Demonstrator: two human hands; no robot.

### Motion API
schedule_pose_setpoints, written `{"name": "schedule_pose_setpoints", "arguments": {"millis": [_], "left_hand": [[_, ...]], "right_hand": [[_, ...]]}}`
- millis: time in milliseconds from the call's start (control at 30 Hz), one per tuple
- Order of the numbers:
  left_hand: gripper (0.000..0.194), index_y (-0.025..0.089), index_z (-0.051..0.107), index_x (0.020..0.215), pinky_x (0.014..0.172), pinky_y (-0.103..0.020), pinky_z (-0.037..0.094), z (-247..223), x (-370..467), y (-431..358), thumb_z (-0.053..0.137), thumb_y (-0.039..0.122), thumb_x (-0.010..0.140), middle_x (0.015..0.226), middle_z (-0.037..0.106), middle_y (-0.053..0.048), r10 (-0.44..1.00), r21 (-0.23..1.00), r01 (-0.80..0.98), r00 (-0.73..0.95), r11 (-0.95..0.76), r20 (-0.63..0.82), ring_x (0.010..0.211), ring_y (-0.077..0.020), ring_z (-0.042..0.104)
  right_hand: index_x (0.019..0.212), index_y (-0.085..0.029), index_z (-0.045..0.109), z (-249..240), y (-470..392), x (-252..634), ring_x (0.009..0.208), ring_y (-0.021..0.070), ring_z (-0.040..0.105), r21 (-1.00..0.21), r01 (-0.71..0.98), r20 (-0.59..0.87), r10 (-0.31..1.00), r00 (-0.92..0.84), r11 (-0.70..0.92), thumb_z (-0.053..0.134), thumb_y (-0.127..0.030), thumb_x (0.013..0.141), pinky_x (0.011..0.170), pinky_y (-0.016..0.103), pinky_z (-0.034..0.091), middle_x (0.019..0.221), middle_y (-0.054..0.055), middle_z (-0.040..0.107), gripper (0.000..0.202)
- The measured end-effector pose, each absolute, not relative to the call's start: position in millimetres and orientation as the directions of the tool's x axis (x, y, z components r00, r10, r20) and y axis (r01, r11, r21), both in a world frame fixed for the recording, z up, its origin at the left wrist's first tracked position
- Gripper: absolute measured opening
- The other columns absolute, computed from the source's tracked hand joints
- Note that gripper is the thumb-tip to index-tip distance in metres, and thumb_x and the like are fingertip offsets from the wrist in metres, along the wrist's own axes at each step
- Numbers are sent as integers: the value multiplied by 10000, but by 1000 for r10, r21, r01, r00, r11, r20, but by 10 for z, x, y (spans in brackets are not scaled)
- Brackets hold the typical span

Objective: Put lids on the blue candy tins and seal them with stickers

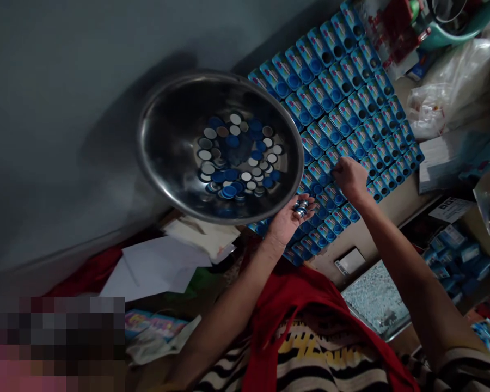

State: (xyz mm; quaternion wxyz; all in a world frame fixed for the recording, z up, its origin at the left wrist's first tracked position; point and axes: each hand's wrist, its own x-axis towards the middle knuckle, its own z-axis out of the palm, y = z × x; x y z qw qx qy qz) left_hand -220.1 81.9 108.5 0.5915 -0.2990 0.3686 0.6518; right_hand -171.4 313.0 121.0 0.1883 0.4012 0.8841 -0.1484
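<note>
Small round metallic pieces [301, 208] rest in the palm of my left hand [288, 219], which is turned up beside the lower right rim of a large steel bowl [167, 188]. Blue and silver discs [231, 190] lie scattered inside the bowl. My right hand [350, 175] is closed over rows of blue printed packs [330, 130], its fingertips pinched on something too small to make out. Some packs show a blue disc in their round spot, while others show a dark one.
A shallow tray of small pale pieces [378, 299] lies at the lower right, near a box of blue packs [459, 250]. Plastic bags [453, 87] and a teal basin [459, 35] stand at the upper right. White papers [155, 267] lie at the lower left.
</note>
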Motion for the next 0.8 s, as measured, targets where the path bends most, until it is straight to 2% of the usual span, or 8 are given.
{"name": "schedule_pose_setpoints", "arguments": {"millis": [167, 267, 400, 500, 600, 667, 733, 800], "left_hand": [[212, 147, 758, 1019, 890, -339, 646, 1078, -2203, 823, 749, 318, 896, 1046, 800, -99, 528, 122, -991, -133, -56, -839, 939, -191, 783], [210, 144, 752, 1015, 883, -336, 651, 1104, -2183, 808, 753, 309, 886, 1007, 800, -95, 498, 130, -990, -138, -50, -856, 917, -183, 781], [221, 149, 747, 1039, 839, -321, 656, 1093, -2166, 686, 760, 311, 889, 1016, 800, -90, 466, 176, -984, -173, -36, -868, 910, -183, 780], [223, 157, 739, 1078, 855, -326, 658, 1060, -2117, 603, 727, 313, 919, 1039, 798, -89, 448, 186, -982, -172, -14, -877, 918, -183, 784], [212, 163, 733, 1106, 928, -368, 656, 1048, -2030, 578, 666, 306, 965, 1055, 798, -89, 447, 191, -982, -170, 3, -878, 959, -194, 786], [197, 162, 731, 1102, 977, -386, 644, 1061, -1965, 583, 638, 286, 981, 1058, 799, -89, 446, 188, -982, -163, 12, -880, 995, -199, 786], [191, 157, 729, 1091, 993, -382, 637, 1092, -1907, 603, 620, 277, 989, 1068, 804, -97, 451, 183, -983, -153, 24, -879, 1024, -204, 787], [209, 151, 726, 1095, 958, -362, 645, 1138, -1859, 649, 595, 282, 1001, 1085, 808, -109, 472, 171, -984, -131, 41, -872, 1024, -209, 792]], "right_hand": [[1014, -268, 756, 1240, 3273, -1942, 926, 278, 686, 27, 761, -547, 646, -532, 649, 818, -296, 790, 726, 317, 419, 978, 42, 770, 234], [1098, -272, 746, 1373, 3084, -1905, 928, 257, 665, 17, 726, -512, 629, -585, 688, 726, -259, 901, 740, 320, 404, 1043, 62, 767, 198], [1239, -262, 736, 1370, 2627, -1584, 996, 240, 622, -131, 636, -394, 549, -737, 760, 477, -301, 1091, 811, 340, 408, 1169, 101, 726, 301], [1348, -256, 720, 1185, 2383, -1336, 1085, 254, 595, -292, 535, -395, 409, -823, 793, 445, -283, 1110, 904, 355, 431, 1241, 119, 703, 364], [1286, -233, 749, 1016, 2245, -1189, 1129, 242, 603, -385, 509, -399, 358, -844, 770, 462, -239, 1098, 972, 344, 464, 1246, 111, 715, 343], [1166, -245, 777, 977, 2199, -1090, 1085, 225, 636, -466, 566, -360, 439, -823, 680, 542, -250, 1061, 954, 325, 494, 1164, 82, 739, 257], [1065, -243, 778, 1009, 2230, -921, 1005, 216, 667, -565, 639, -299, 592, -749, 522, 597, -273, 1011, 909, 324, 521, 1075, 67, 750, 191], [1032, -213, 759, 1093, 2383, -664, 914, 207, 679, -618, 691, -253, 737, -627, 376, 561, -287, 986, 851, 332, 539, 1012, 74, 748, 216]]}}
